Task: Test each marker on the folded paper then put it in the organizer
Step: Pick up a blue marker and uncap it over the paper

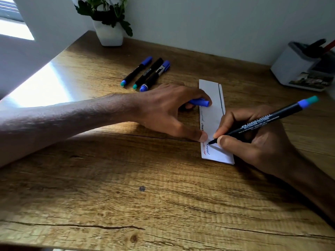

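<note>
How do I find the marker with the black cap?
Look at the wooden desk, in front of the white plant pot. The middle marker of three lying side by side has a black cap, while its neighbours have blue caps.

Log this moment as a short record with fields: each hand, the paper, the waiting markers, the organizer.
left hand: holds a blue plastic cap, thumb pressing the folded white paper flat
right hand: grips an uncapped black marker with a blue and teal end, tip on the paper's near end
paper marks: red and blue scribbles along its left edge
waiting: three black markers lying side by side at the back of the brown wooden table
organizer: white box organizer at the far right, some pens already in it
</note>
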`<state>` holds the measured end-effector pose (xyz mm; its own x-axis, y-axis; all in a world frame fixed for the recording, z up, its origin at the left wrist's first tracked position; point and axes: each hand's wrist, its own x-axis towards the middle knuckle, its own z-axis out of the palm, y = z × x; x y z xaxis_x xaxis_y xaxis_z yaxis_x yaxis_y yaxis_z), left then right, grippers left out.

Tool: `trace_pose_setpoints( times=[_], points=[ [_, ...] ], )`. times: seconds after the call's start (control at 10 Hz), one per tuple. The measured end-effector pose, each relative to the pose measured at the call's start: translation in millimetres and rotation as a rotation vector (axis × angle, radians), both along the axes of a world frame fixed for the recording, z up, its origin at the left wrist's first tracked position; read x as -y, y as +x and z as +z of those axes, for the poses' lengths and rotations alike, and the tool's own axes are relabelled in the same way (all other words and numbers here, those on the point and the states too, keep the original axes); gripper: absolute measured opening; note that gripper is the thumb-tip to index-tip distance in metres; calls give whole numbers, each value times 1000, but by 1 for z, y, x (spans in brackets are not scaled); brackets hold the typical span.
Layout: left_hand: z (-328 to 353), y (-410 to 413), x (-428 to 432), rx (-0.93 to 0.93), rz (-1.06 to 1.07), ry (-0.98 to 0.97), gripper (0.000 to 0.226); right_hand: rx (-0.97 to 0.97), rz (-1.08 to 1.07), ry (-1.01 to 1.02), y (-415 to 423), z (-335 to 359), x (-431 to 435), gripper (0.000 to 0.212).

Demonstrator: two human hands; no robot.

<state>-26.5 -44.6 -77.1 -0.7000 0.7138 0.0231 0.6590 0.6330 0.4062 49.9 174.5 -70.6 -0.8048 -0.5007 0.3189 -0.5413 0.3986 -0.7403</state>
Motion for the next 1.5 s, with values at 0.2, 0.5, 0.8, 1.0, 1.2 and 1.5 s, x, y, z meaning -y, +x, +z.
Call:
trace_pose_setpoints(
  times=[0.2,0.5,0.8,1.0,1.2,1.5],
  points=[
    [5,2,-1,21,6,-32,100,5,-44,-4,-2,-5,-3,14],
    [7,1,-1,43,-9,-28,98,250,-110,-268,-5,-6,-6,6],
    [-1,3,7,4,159,214,48,309,-223,-437,-13,-1,-14,7],
    [-20,-3,5,-21,155,406,42,266,-196,-497,-12,3,-18,24],
    [-1,6,2,154,-19,559,29,176,-211,-560,-9,12,-23,15],
    [4,6,0,256,-49,622,32,158,-188,-606,-10,13,-25,16]
  ],
)
